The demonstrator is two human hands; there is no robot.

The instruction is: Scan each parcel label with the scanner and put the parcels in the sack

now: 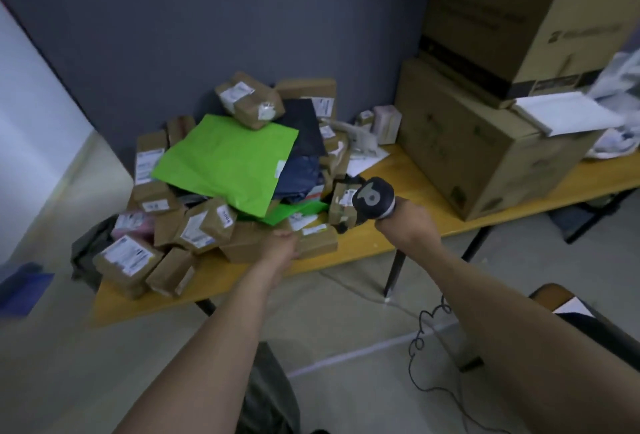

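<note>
**A:** So where's everything sitting relative to that big green mailer?

**B:** It's on top of the parcel pile on the yellow table. Your left hand is just below it at the near edge of the pile, fingers curled onto a brown box. Can't tell how firm the grip is, the frame's blurry.

**A:** And the scanner?

**B:** Scanner is in your right hand, fist closed round the handle, off to the mailer's right and a bit lower. Its head points at a small brown parcel with a label, nearly touching it. The curly cable hangs down toward the floor.

**A:** Sack?

**B:** There's a dark bag down left of the mailer, by the table's end.
</note>
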